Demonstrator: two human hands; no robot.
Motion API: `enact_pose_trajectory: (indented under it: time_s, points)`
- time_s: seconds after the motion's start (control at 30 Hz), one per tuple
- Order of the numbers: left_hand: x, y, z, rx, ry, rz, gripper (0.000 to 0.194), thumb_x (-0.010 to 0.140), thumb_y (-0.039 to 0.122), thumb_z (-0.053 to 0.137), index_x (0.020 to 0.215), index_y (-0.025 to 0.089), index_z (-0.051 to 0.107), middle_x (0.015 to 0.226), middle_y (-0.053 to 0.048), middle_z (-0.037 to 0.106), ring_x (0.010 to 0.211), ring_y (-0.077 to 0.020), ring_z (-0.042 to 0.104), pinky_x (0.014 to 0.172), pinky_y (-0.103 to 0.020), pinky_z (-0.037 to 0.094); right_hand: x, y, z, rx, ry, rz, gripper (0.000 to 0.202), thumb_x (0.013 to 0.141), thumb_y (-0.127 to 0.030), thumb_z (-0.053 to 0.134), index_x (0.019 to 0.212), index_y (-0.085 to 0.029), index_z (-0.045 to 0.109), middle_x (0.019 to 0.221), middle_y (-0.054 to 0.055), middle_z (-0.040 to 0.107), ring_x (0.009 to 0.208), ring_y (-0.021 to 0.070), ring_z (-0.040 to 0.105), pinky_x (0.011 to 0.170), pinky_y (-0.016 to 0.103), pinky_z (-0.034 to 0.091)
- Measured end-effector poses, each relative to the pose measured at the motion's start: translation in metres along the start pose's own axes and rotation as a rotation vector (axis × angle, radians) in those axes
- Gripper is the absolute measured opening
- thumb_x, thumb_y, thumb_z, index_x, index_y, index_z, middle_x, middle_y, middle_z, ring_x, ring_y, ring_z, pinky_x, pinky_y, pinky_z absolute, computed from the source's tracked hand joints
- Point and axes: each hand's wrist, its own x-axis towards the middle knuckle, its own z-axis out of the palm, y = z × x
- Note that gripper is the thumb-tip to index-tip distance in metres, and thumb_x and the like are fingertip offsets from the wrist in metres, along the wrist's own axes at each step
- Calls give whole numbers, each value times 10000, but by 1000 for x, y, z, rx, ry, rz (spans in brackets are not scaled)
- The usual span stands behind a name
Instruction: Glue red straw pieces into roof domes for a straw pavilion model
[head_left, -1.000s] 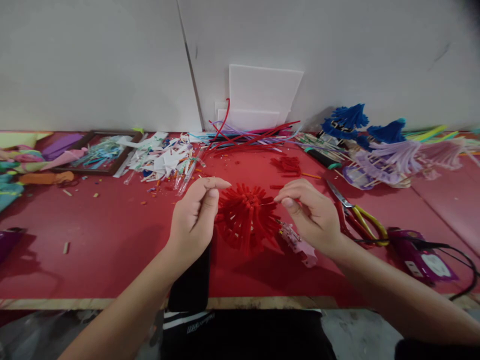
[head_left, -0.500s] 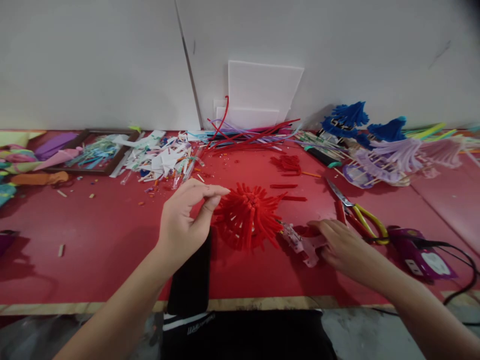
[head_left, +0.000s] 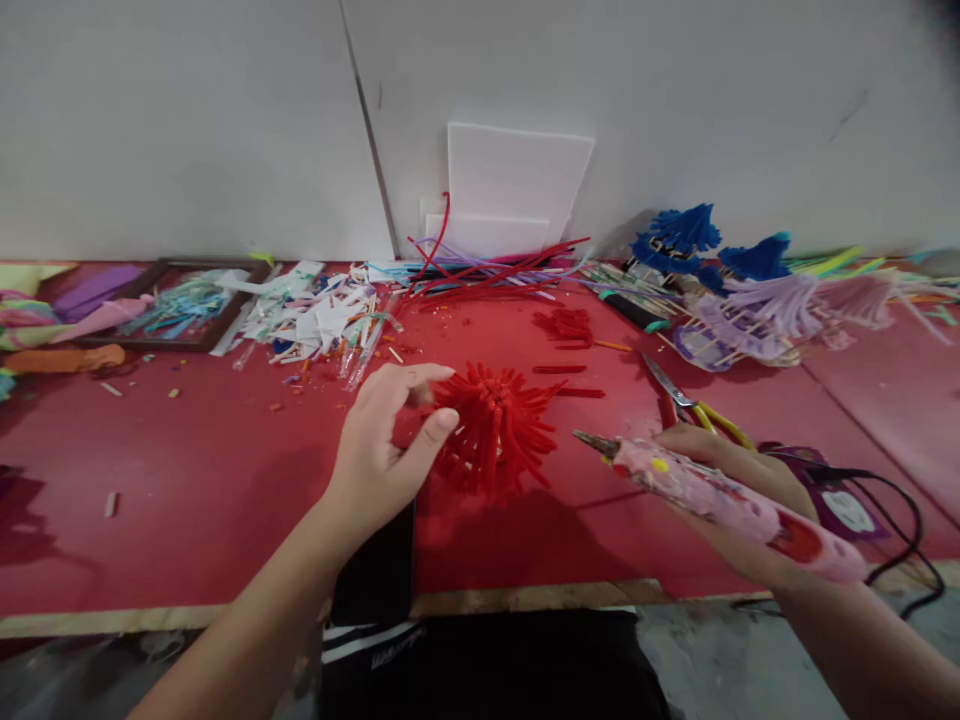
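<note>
Grey wall (head_left: pixel 225 130) stood behind red tabletop (head_left: pixel 202 500). Red fuzzy piece (head_left: pixel 495 430) sat mid-table; left hand (head_left: pixel 382 455) beside it, thumb and fingers parted, contact unclear. Right hand (head_left: pixel 739 465) gripped pink glue gun (head_left: pixel 709 497). Small scraps (head_left: pixel 322 325) littered left rear.

I count two hands, one left hand (head_left: pixel 386 430) and one right hand (head_left: pixel 739 475). Hot-glue gun (head_left: pixel 701 492): one. Red fringed dome (head_left: pixel 495 430): one. Short red chenille stems (head_left: pixel 559 369) lying singly near it: two. Scissors (head_left: pixel 669 383): one pair. Blue fringed peaks (head_left: pixel 690 230): two. Green-and-black handle (head_left: pixel 630 309): one. Picture frame (head_left: pixel 180 345): one. White boards (head_left: pixel 521 170): at least two. Long chenille stems (head_left: pixel 495 270): many, too tangled for an exact figure.
</note>
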Motion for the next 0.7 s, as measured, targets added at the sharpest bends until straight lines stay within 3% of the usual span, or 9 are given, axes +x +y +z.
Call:
enact_pose_trajectory:
  time_s: [0.1, 0.2, 0.27, 0.4, 0.47, 0.57, 0.7]
  points:
    - [2, -1, -3, 6, -230, 115, 562, 899, 428, 547, 1375, 158, 416, 1410, -152, 488, 1332, -295, 408, 1125, -470, 304, 12, -16, 2, 37, -40, -21, 201, 883, -297, 541, 1079, -252, 551, 882, 32, 697, 719, 169, 681, 627, 256, 546]
    - [2, -3, -7, 34, -406, 142, 631, 918, 373, 511, 1476, 204, 269, 1513, -131, 390, 1452, -314, 223, 1184, -565, 126, 23, -23, 9, 67, -7, -148, 180, 875, -321, 524, 1014, -211, 557, 836, 49, 682, 699, 164, 669, 604, 258, 537]
    - [2, -5, -10, 36, -464, 182, 662, 920, 384, 492, 1502, 231, 216, 1540, -117, 354, 1477, -329, 146, 1180, -604, 92, 27, -25, 13, 33, 20, -184, 166, 871, -314, 508, 970, -191, 558, 794, 55, 675, 676, 164, 658, 579, 261, 524]
    - [2, -9, -13, 60, -526, 228, 1044, 749, 675, 630, 1533, 225, 107, 1584, -154, 250, 1476, -403, 96, 1155, -648, 160, 29, -27, 17, -39, 26, -222, 152, 846, -266, 496, 952, -172, 553, 771, 63, 662, 688, 177, 648, 597, 279, 520]
    - [2, -11, -13, 114, -528, 243, 1202, 641, 728, 691, 1534, 204, 80, 1575, -185, 258, 1465, -431, 116, 1143, -679, 136, 27, -26, 17, -56, 35, -240, 157, 850, -261, 480, 958, -168, 546, 789, 73, 656, 713, 185, 645, 614, 288, 521]
    - [1, -13, -9, 170, -507, 278, 1223, 623, 731, 701, 1528, 176, 93, 1548, -200, 314, 1460, -425, 147, 1149, -675, 110, 25, -24, 17, -62, 64, -240, 134, 847, -243, 474, 942, -175, 539, 782, 66, 639, 702, 185, 632, 598, 289, 507]
    - [2, -14, -6, 191, -480, 304, 1078, 695, 638, 719, 1506, 158, 197, 1497, -191, 402, 1437, -390, 237, 1167, -609, 185, 27, -26, 15, -74, 51, -202, 76, 831, -216, 493, 897, -187, 518, 743, 47, 609, 658, 172, 610, 565, 281, 484]
